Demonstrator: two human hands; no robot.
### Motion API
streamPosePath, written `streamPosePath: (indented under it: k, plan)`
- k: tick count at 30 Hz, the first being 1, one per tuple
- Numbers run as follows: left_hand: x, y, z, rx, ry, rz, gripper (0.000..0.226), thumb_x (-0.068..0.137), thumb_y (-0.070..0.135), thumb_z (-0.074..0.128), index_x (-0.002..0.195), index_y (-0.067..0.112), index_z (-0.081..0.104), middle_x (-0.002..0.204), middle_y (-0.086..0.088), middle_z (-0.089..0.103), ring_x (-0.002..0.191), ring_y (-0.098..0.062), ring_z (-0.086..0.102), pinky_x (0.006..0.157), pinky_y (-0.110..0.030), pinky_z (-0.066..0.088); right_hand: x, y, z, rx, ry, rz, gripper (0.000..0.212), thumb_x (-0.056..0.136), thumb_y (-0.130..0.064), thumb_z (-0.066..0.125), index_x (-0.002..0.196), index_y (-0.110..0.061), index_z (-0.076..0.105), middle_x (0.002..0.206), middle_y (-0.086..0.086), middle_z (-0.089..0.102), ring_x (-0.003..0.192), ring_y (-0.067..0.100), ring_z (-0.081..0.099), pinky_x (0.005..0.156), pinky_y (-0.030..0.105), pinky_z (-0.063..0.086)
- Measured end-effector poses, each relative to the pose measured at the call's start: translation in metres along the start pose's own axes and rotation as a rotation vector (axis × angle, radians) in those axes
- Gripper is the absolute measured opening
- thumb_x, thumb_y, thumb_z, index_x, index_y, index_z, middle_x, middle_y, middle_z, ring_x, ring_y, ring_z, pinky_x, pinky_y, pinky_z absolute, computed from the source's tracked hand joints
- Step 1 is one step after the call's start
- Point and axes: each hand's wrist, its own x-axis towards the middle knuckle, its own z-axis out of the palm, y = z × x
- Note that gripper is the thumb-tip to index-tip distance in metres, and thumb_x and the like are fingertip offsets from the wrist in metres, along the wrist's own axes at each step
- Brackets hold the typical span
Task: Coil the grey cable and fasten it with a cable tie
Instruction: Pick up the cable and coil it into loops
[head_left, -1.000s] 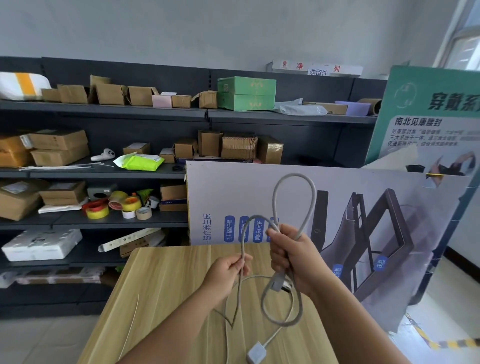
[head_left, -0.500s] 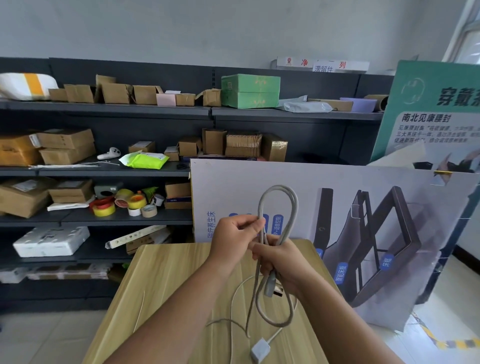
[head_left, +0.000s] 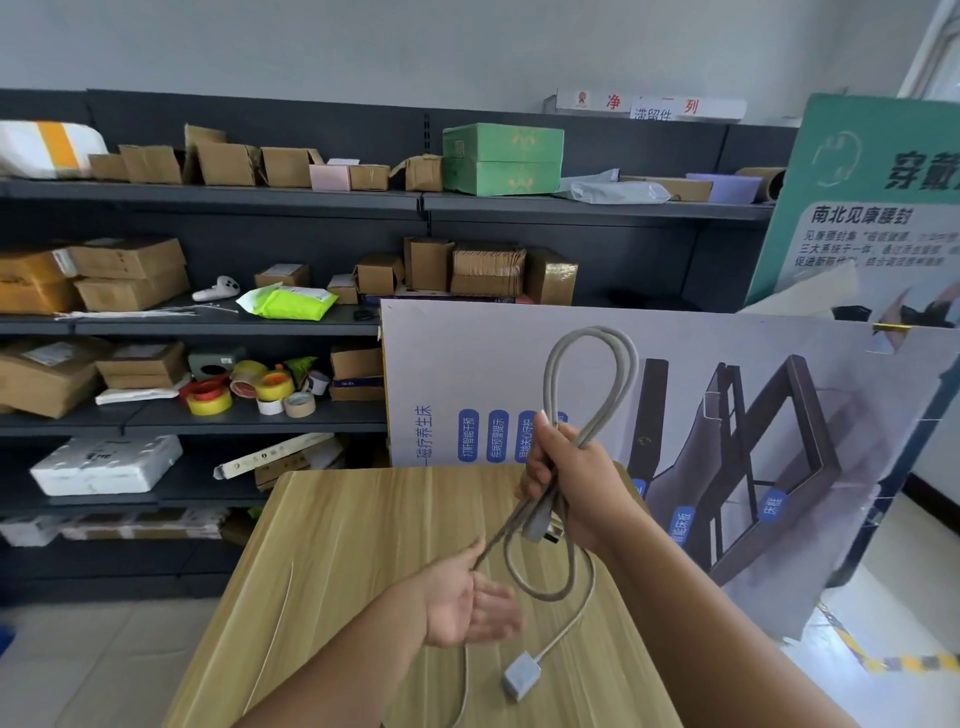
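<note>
The right hand (head_left: 576, 483) is raised above the far edge of the tabletop (head_left: 363, 545), its grip clenched around the grey cable (head_left: 550, 374). Two loops of the cable stand up out of the fist, side by side, against the poster board (head_left: 467, 353) behind the tabletop. Below the fist more cable hangs in a rounded loop, and a grey plug (head_left: 537, 522) dangles just under the fingers. From that lower loop a strand runs down to a small square adapter (head_left: 521, 677) that lies near the front of the tabletop, and another thin strand trails off toward the near edge.

The left hand (head_left: 470, 605) is lower and nearer to the camera, palm turned up, fingers spread and loose. One taut strand of cable runs from the right fist down to the thumb side of this hand; whether the thumb and forefinger pinch it or it only lies against them cannot be told.

A thin pale strip (head_left: 278, 623) lies on the left part of the tabletop, well apart from both hands; it may be a cable tie, but it is too slim to be sure. Behind, dark shelves (head_left: 208, 192) hold cardboard boxes, tape rolls (head_left: 236, 389) and a green box (head_left: 501, 158).
</note>
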Motion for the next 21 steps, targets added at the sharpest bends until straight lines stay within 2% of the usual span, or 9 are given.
streamPosePath:
  k: [1, 3, 6, 9, 12, 14, 16, 18, 21]
  plan:
    - [0.006, 0.001, 0.000, -0.283, -0.015, 0.056, 0.064, 0.098, 0.045, 0.045, 0.125, -0.013, 0.053, 0.099, -0.030, 0.069, 0.074, -0.034, 0.072, 0.054, -0.034, 0.061, -0.002, 0.000, 0.003, 0.035, -0.020, 0.010, 0.039, 0.099, -0.035, 0.052, 0.068, -0.014, 0.043, 0.050, 0.002, 0.037, 0.043, 0.017, 0.038, 0.056, 0.035, 0.046]
    - [0.019, 0.010, -0.006, -0.706, 0.129, 0.238, 0.040, 0.101, 0.014, 0.048, 0.133, -0.010, 0.044, 0.092, -0.031, 0.062, 0.071, -0.034, 0.068, 0.045, -0.037, 0.060, -0.005, 0.000, 0.004, 0.065, -0.038, 0.030, 0.039, 0.099, -0.034, 0.053, 0.066, -0.016, 0.043, 0.048, 0.000, 0.032, 0.040, 0.015, 0.031, 0.051, 0.032, 0.043]
    - [0.012, 0.034, -0.014, -0.872, 0.324, 0.428, 0.034, 0.103, 0.011, 0.045, 0.135, -0.001, 0.046, 0.080, -0.018, 0.057, 0.038, -0.017, 0.058, 0.030, -0.021, 0.048, -0.009, 0.005, -0.003, -0.081, -0.010, 0.059, 0.034, 0.098, -0.030, 0.055, 0.070, -0.013, 0.050, 0.047, 0.001, 0.035, 0.038, 0.014, 0.031, 0.049, 0.032, 0.040]
    - [-0.014, 0.050, -0.004, -0.582, 0.406, 0.614, 0.029, 0.102, 0.018, 0.047, 0.123, 0.002, 0.059, 0.072, -0.003, 0.054, 0.027, -0.004, 0.035, 0.028, -0.016, 0.028, -0.007, 0.014, -0.014, -0.209, 0.063, 0.095, 0.026, 0.099, -0.027, 0.055, 0.079, -0.010, 0.053, 0.049, 0.001, 0.041, 0.038, 0.014, 0.034, 0.045, 0.029, 0.040]
    - [-0.041, 0.050, 0.027, -0.165, 0.293, 0.875, 0.025, 0.102, 0.019, 0.047, 0.109, 0.009, 0.069, 0.072, -0.001, 0.053, 0.042, -0.007, 0.041, 0.037, -0.018, 0.034, 0.000, 0.026, -0.020, -0.273, 0.157, 0.135, 0.029, 0.099, -0.027, 0.054, 0.074, -0.011, 0.051, 0.056, 0.003, 0.049, 0.043, 0.016, 0.043, 0.045, 0.030, 0.042]
    - [-0.053, 0.046, 0.046, 0.087, 0.272, 0.989, 0.025, 0.102, 0.021, 0.048, 0.113, 0.016, 0.070, 0.083, -0.001, 0.058, 0.065, -0.013, 0.055, 0.058, -0.025, 0.050, 0.004, 0.031, -0.020, -0.286, 0.178, 0.138, 0.029, 0.099, -0.030, 0.053, 0.077, -0.011, 0.055, 0.066, 0.005, 0.058, 0.052, 0.017, 0.051, 0.047, 0.031, 0.043]
    - [-0.056, 0.040, 0.058, 0.321, 0.312, 1.047, 0.029, 0.102, 0.026, 0.048, 0.126, 0.023, 0.064, 0.108, 0.001, 0.063, 0.096, -0.014, 0.062, 0.087, -0.034, 0.055, 0.006, 0.035, -0.016, -0.254, 0.172, 0.121, 0.029, 0.100, -0.033, 0.051, 0.088, -0.009, 0.062, 0.075, 0.002, 0.067, 0.059, 0.015, 0.056, 0.051, 0.029, 0.043]
    - [-0.054, 0.031, 0.062, 0.524, 0.296, 1.095, 0.034, 0.102, 0.022, 0.048, 0.136, 0.023, 0.055, 0.132, 0.000, 0.054, 0.119, -0.008, 0.057, 0.106, -0.033, 0.047, 0.006, 0.038, -0.011, -0.255, 0.158, 0.088, 0.033, 0.100, -0.036, 0.049, 0.095, -0.009, 0.066, 0.077, -0.001, 0.071, 0.065, 0.014, 0.059, 0.056, 0.032, 0.045]
    - [-0.048, 0.015, 0.065, 0.860, 0.371, 1.135, 0.044, 0.104, 0.015, 0.041, 0.148, 0.014, 0.038, 0.153, 0.005, 0.030, 0.140, -0.002, 0.033, 0.114, -0.012, 0.027, 0.005, 0.042, -0.006, -0.161, 0.169, 0.098, 0.042, 0.098, -0.043, 0.050, 0.093, -0.006, 0.071, 0.080, 0.009, 0.071, 0.076, 0.024, 0.064, 0.072, 0.044, 0.051]
